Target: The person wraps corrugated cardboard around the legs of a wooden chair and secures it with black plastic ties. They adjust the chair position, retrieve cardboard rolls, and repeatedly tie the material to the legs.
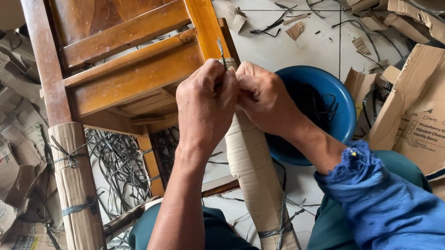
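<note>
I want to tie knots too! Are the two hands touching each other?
Touching. The head view shows the left hand and right hand pressed together around a thin strap on the chair leg.

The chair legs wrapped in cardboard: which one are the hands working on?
The right-hand wrapped leg, beside the blue bowl. Both the left hand and right hand pinch a tie at its top. The other wrapped leg, far left, stands untouched.

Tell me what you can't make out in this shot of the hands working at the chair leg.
- Head view: the knot of the dark strap is hidden behind the left hand and right hand.
- The chair leg under the cardboard wrap is covered; its lower end is cut off by the bottom edge.
- The blue bowl is partly blocked by the right forearm, so its contents are unclear.
</note>
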